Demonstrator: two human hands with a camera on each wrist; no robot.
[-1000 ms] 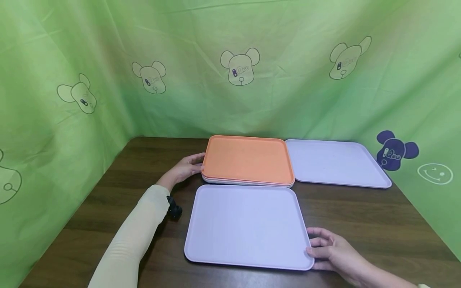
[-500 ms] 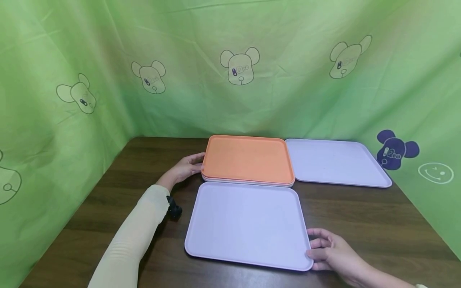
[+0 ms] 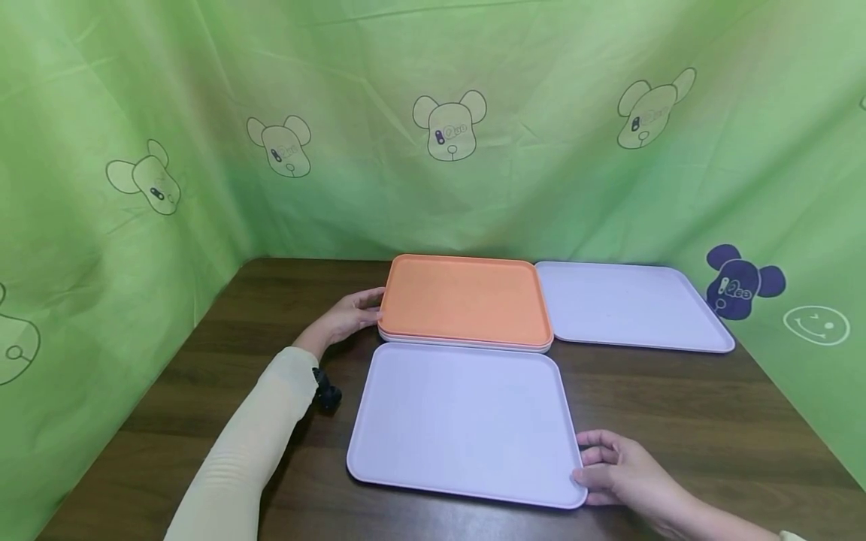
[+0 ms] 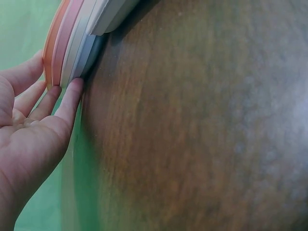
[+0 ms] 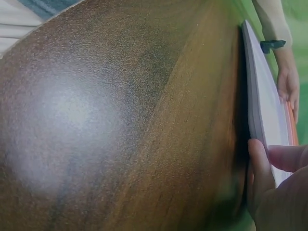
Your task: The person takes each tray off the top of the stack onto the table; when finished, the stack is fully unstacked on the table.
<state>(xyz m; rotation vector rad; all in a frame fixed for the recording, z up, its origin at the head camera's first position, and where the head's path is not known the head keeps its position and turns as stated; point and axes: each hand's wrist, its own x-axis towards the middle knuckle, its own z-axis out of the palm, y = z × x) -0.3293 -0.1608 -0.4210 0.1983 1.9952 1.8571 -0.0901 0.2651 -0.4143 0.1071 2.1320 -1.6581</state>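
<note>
In the head view, my left hand (image 3: 348, 315) is at the left side of a stack of trays with an orange tray (image 3: 467, 300) on top. The left wrist view shows its fingertips touching the stack's edge, where a pink tray (image 4: 66, 41) and paler ones lie under the orange. A lavender tray (image 3: 463, 424) sits in front of the stack, its back edge close to it. My right hand (image 3: 625, 473) pinches this tray's front right corner, thumb over the rim and a finger against the outer edge. What lies under the rim is hidden.
Another lavender tray (image 3: 632, 308) lies to the right of the stack. A brown wooden table (image 3: 649, 391) carries everything. Green printed cloth (image 3: 528, 195) hangs behind and at both sides. A black device (image 3: 328, 391) is strapped at the left wrist.
The front lavender tray has shifted slightly back towards the stack and turned a little, its back left corner moving away from me. Both hands have stayed almost still.
</note>
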